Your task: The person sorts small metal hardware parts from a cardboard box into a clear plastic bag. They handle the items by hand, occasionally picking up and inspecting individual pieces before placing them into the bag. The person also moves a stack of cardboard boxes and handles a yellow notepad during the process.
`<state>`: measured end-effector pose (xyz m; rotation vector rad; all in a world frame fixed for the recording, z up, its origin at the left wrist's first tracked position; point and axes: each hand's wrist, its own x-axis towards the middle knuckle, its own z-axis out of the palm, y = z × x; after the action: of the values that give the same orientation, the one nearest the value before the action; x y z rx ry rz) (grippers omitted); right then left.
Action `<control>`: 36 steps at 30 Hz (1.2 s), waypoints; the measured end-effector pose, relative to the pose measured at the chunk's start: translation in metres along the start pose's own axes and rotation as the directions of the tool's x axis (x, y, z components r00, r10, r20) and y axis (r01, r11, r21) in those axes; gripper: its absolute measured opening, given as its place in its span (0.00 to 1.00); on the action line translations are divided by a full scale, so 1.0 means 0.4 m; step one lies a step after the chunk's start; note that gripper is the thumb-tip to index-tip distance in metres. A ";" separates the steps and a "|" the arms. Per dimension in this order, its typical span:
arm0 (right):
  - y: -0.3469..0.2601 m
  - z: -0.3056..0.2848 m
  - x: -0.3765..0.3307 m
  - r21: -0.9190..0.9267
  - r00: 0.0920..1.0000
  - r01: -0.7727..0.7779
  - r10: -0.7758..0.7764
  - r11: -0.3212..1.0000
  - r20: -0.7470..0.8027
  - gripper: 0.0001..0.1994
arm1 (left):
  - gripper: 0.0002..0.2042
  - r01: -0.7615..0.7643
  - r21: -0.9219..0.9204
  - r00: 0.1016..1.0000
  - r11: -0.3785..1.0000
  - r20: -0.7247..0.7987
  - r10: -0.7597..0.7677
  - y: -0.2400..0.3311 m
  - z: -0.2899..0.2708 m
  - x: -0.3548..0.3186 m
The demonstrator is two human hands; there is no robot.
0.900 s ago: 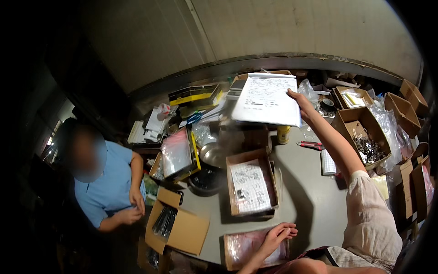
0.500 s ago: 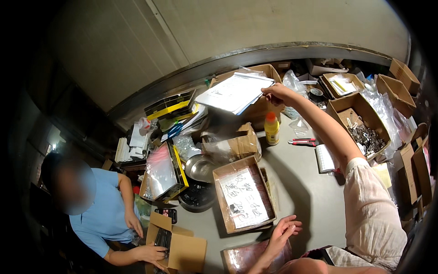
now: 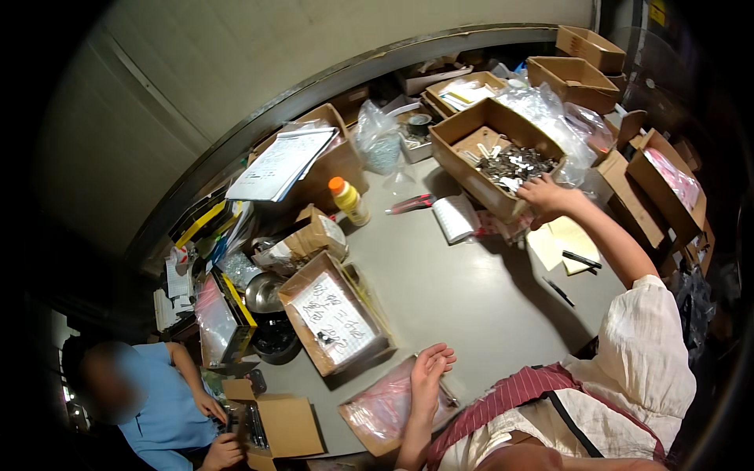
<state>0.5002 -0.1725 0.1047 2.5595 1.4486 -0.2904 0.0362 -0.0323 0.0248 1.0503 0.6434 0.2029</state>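
My right hand [image 3: 550, 198] is at the near right corner of an open cardboard box [image 3: 475, 187]. Its fingers bend over the rim and the thumb stays outside the wall. Inside the box lies a heap of small dark and shiny metal pieces [image 3: 514, 163], with some white ones among them. My left hand [image 3: 430, 378] holds nothing; its fingers are loosely stretched, above a shallow box of clear and pink plastic bags [image 3: 381, 404]. Nearby, a tilted cardboard tray [image 3: 334, 320] carries a handwritten white sheet.
A written paper pad [image 3: 283, 165] rests on a carton at the back left. Around the table are an orange-capped yellow bottle [image 3: 349, 202], a red-black utility knife [image 3: 411, 204], a small notepad [image 3: 455, 218], yellow paper [image 3: 564, 242] and pens [image 3: 559, 290]. A co-worker in blue [image 3: 161, 392] handles black pieces by a carton.
My right hand has let go of the paper pad at the back and moved right to the box of metal pieces. The view has swung right. My left hand remains open.
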 end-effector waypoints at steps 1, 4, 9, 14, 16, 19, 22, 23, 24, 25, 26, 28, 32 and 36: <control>-0.001 0.025 -0.005 -0.048 0.989 0.075 -0.081 0.996 -0.126 0.22 | 0.17 -0.003 0.020 1.000 1.000 0.020 0.003 -0.013 0.025 -0.008; 0.058 0.067 0.026 -0.146 0.887 0.273 -0.307 0.951 -0.345 0.19 | 0.16 -0.023 0.057 0.990 0.998 0.139 0.014 -0.044 0.126 0.003; 0.086 0.093 0.013 -0.277 0.756 0.407 -0.491 0.871 -0.432 0.15 | 0.16 -0.147 0.099 0.985 0.984 0.109 0.137 -0.116 0.216 0.031; 0.023 0.076 -0.239 -0.303 0.484 0.632 -0.669 0.713 -0.564 0.13 | 0.20 -0.161 0.048 0.975 0.986 -0.146 0.166 -0.135 0.149 -0.007; -0.037 0.053 -0.372 -0.234 0.444 0.750 -0.734 0.618 -0.514 0.15 | 0.21 -0.127 -0.152 0.976 0.980 -0.196 0.096 -0.120 0.167 -0.020; -0.130 0.051 -0.507 -0.134 0.220 0.942 -0.866 0.309 -0.448 0.15 | 0.28 -0.080 -0.479 0.995 0.874 -0.084 0.045 -0.153 0.163 -0.024; -0.151 0.094 -0.554 -0.065 0.189 0.973 -0.929 0.220 -0.318 0.19 | 0.33 -0.130 -0.709 0.991 0.693 -0.098 0.086 -0.136 0.248 -0.004; -0.153 0.103 -0.556 -0.046 0.200 0.972 -0.920 0.228 -0.336 0.18 | 0.33 -0.172 -0.684 0.984 0.709 -0.152 0.092 -0.155 0.244 0.001; -0.152 0.109 -0.555 -0.028 0.206 0.973 -0.914 0.230 -0.348 0.18 | 0.34 -0.217 -0.658 0.972 0.721 -0.211 0.101 -0.160 0.257 0.001; -0.152 0.110 -0.555 -0.011 0.211 0.973 -0.909 0.230 -0.361 0.17 | 0.34 -0.221 -0.613 0.971 0.758 -0.208 0.115 -0.162 0.267 -0.006; -0.147 0.105 -0.548 -0.029 0.222 0.966 -0.877 0.258 -0.426 0.18 | 0.34 -0.226 -0.566 0.970 0.793 -0.206 0.129 -0.161 0.274 -0.010; -0.162 0.140 -0.541 -0.096 0.248 0.940 -0.849 0.328 -0.466 0.18 | 0.33 -0.188 -0.456 0.977 0.870 -0.176 0.119 -0.161 0.288 -0.024; -0.233 0.233 -0.553 0.010 0.291 0.942 -0.799 0.336 -0.527 0.25 | 0.33 -0.054 -0.254 0.936 0.966 -0.351 -0.041 -0.185 0.307 -0.038; -0.234 0.223 -0.539 0.219 0.342 0.936 -0.565 0.276 -0.751 0.32 | 0.24 -0.101 -0.076 0.902 0.992 -0.427 0.059 -0.236 0.304 -0.104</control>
<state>0.3041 -0.3256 0.0687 1.9915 3.4296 -0.1807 0.0604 -0.1881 0.0011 0.9446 0.9741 0.5419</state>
